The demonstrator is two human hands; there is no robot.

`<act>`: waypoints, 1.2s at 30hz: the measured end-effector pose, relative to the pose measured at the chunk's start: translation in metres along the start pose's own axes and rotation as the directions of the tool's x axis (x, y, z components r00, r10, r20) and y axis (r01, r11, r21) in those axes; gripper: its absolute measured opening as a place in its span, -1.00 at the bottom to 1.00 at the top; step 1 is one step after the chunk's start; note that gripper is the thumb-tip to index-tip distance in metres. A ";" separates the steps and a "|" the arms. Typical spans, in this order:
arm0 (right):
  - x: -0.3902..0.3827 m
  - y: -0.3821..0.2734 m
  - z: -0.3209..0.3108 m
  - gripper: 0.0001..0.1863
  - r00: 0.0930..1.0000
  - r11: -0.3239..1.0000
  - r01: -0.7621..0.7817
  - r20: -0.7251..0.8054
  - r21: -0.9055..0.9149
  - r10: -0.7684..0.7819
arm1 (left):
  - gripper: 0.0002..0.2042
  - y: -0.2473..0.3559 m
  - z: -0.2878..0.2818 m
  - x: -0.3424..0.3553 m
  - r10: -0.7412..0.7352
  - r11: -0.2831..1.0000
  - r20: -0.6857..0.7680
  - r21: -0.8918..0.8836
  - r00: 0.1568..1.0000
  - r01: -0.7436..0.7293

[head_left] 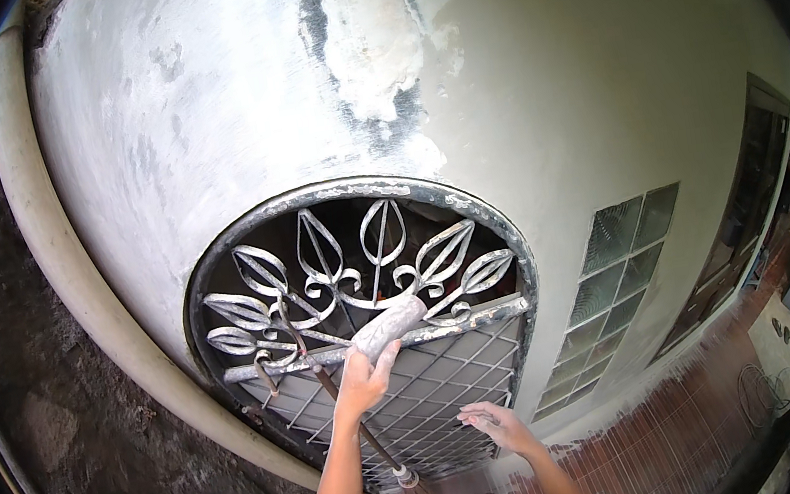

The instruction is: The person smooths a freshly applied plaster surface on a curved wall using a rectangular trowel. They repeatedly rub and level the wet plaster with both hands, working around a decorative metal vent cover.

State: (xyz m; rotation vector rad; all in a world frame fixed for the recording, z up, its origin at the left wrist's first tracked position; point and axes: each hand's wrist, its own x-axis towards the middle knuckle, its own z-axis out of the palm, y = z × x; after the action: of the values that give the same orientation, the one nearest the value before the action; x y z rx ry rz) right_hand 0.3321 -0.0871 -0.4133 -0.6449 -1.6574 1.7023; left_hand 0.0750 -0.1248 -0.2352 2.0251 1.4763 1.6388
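My left hand [365, 380] is closed around the lower end of a whitish paint roller sleeve [389, 327], held tilted in front of the gate's crossbar. White smears coat its fingers. Lower and to the right, my right hand [497, 427] is open with nothing in it, its fingers stretched toward the left and dusted white. A brown pole [383, 451] slants behind my left wrist, with a bent metal rod [293, 330] at its upper end and a white fitting at its lower end. I cannot tell whether the sleeve touches that rod.
An arched metal gate [357, 192] with leaf-shaped scrollwork and a lattice stands before me in a patchy white wall [223, 99]. A thick pale pipe [57, 214] curves down the left, beside dark ground. Right are a glass-block window [610, 267], reddish floor tiles [636, 456] and a loose cable [760, 390].
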 end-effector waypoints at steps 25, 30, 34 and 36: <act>0.070 -0.076 0.149 -0.63 0.911 0.876 0.302 0.386 -0.377 -0.148 | -0.71 -0.021 -0.098 -0.169 -0.498 0.854 0.298 0.004 0.814 0.521; 0.077 -0.103 0.117 -0.56 0.954 0.838 0.289 0.218 -0.464 -0.208 | -0.62 -0.025 -0.066 -0.165 -0.503 0.830 0.104 -0.219 0.858 0.513; 0.087 -0.101 0.090 -0.59 0.958 0.851 0.280 0.067 -0.444 -0.280 | -0.55 -0.028 -0.043 -0.148 -0.514 0.814 0.012 -0.307 0.858 0.493; 0.092 -0.097 0.082 -0.60 0.937 0.876 0.307 -0.042 -0.373 -0.346 | -0.52 -0.026 -0.028 -0.134 -0.534 0.790 -0.037 -0.378 0.845 0.483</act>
State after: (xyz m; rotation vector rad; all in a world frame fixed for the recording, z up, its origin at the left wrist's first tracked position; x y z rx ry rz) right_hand 0.2225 -0.0752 -0.3014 -0.5714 -1.8965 1.1128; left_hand 0.0474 -0.2237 -0.3302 1.1978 1.4642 1.6737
